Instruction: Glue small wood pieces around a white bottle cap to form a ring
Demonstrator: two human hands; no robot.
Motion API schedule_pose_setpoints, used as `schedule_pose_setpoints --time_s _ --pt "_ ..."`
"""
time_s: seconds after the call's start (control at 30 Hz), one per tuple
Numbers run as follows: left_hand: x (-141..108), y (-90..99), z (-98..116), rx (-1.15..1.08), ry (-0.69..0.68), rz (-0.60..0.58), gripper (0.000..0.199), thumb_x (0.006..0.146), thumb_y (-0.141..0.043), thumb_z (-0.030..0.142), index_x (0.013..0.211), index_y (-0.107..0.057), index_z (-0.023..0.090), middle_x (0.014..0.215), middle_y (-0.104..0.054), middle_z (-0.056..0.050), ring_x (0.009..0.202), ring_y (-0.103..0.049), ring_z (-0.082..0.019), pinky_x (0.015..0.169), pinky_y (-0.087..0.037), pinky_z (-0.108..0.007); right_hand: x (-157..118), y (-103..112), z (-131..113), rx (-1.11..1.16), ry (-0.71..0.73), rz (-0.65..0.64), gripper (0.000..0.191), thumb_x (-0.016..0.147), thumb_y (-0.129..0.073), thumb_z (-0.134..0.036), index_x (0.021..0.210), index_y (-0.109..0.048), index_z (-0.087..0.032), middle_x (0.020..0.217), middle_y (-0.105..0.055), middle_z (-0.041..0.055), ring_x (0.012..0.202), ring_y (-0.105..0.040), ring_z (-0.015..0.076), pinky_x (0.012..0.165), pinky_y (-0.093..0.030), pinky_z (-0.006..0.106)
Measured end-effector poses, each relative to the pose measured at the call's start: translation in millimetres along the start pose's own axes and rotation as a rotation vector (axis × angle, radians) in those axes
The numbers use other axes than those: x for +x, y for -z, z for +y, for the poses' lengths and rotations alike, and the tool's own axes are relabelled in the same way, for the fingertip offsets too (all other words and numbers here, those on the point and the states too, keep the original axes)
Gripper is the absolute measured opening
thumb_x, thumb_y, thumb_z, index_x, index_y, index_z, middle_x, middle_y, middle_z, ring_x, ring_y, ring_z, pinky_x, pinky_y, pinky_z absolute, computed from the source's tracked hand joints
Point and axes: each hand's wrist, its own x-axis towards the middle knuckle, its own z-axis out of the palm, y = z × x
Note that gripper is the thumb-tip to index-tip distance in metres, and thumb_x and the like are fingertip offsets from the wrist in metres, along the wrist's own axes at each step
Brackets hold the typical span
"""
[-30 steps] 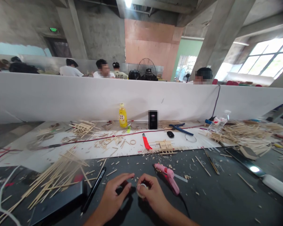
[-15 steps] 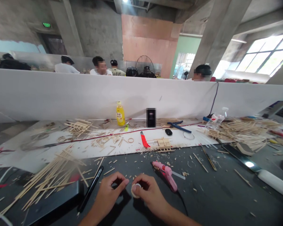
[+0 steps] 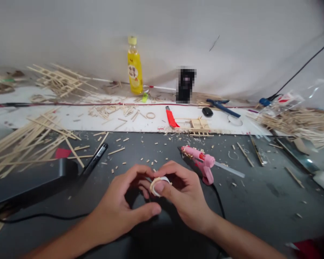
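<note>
My right hand [image 3: 187, 192] pinches a small round piece [image 3: 152, 185], white on its face with a pale wood-coloured edge. The thumb presses on its face and covers part of it. My left hand [image 3: 121, 199] is curved beside the piece, thumb and fingers apart. Its index fingertip reaches the piece's far edge; whether it touches is hard to tell. Just beyond my right hand, a pink glue gun [image 3: 202, 160] lies on the dark tabletop with a clear glue stick in its back.
A small stick frame [image 3: 200, 126] and a red utility knife [image 3: 172, 118] lie ahead. Thin wooden sticks [image 3: 35, 140] are heaped at left, near a black pen [image 3: 95, 158]. Blue pliers [image 3: 223, 107], a yellow drink bottle [image 3: 135, 70] and a white partition [image 3: 91, 36] stand farther back.
The view has tilted down, so the people behind the partition have gone out of sight. My left hand has come up against the round piece, its fingers more spread; my right hand still holds it.
</note>
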Motion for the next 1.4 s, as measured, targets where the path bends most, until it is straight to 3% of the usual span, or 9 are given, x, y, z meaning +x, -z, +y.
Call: schedule_pose_setpoints --time_s 0.13,0.37,0.63,0.83,1.03,1.3,1.4 --pt "3.7 -4.5 5.6 -0.008 0.077 0.05 0.021 0.087 -0.083 0.024 0.103 -0.07 0.027 0.088 -0.075 0.004 0.077 -0.071 -0.012 0.073 -0.056 -0.019 -1.0 -0.6 3.1 -0.087 0.013 0.03 0.014 0.091 -0.084 -0.023 0.102 -0.081 -0.031 0.097 -0.076 -0.0037 0.088 -0.068 0.0111 0.079 -0.053 0.022" --pt "11.5 3.1 10.2 0.23 0.01 0.197 0.006 0.089 -0.077 0.023 0.093 -0.073 0.026 0.078 -0.07 0.006 0.07 -0.066 -0.01 0.067 -0.053 -0.018 2.0 2.1 5.6 -0.158 -0.062 0.084 0.011 0.096 -0.079 -0.027 0.105 -0.078 -0.033 0.098 -0.079 -0.0052 0.086 -0.068 0.0098 0.078 -0.054 0.018" --pt "6.6 3.2 8.4 0.327 -0.076 0.265 0.012 0.094 -0.071 0.022 0.102 -0.071 0.03 0.09 -0.079 0.007 0.076 -0.075 -0.009 0.071 -0.057 -0.015 3.1 2.0 7.9 -0.071 -0.121 0.027 0.014 0.1 -0.075 -0.025 0.112 -0.073 -0.033 0.103 -0.079 -0.0049 0.094 -0.075 0.0091 0.084 -0.059 0.017" --pt "7.4 7.0 5.0 0.608 -0.221 0.303 0.016 0.093 -0.074 0.023 0.105 -0.071 0.032 0.096 -0.08 0.01 0.08 -0.076 -0.008 0.073 -0.055 -0.015 -0.6 6.9 10.2 -0.298 -0.037 -0.026 0.025 0.099 -0.075 -0.026 0.122 -0.07 -0.033 0.11 -0.073 -0.0007 0.1 -0.07 0.0154 0.083 -0.057 0.025" --pt "7.5 9.1 7.4 0.664 -0.375 0.288 0.023 0.093 -0.071 0.013 0.108 -0.068 0.029 0.097 -0.082 0.005 0.086 -0.078 -0.012 0.08 -0.058 -0.02 6.4 11.2 7.1 -0.428 0.077 -0.015 0.007 0.1 -0.073 -0.021 0.103 -0.073 -0.026 0.096 -0.071 -0.0013 0.086 -0.065 0.0126 0.076 -0.052 0.025" --pt "7.6 12.8 2.3 0.681 -0.354 0.256 0.019 0.094 -0.071 0.013 0.103 -0.07 0.029 0.099 -0.082 0.006 0.085 -0.079 -0.012 0.08 -0.056 -0.019 4.7 9.4 1.3 -0.478 0.078 -0.037 0.009 0.093 -0.07 -0.014 0.09 -0.067 -0.022 0.081 -0.064 -0.0022 0.072 -0.059 0.0127 0.064 -0.045 0.027" --pt "8.7 16.4 2.8 0.679 -0.3 0.323 0.015 0.095 -0.073 0.017 0.101 -0.073 0.031 0.097 -0.081 0.007 0.084 -0.077 -0.011 0.08 -0.056 -0.019 4.1 11.2 -1.3 -0.483 0.051 -0.025 0.011 0.093 -0.064 -0.014 0.086 -0.061 -0.022 0.078 -0.058 -0.0039 0.067 -0.053 0.0113 0.06 -0.041 0.026"
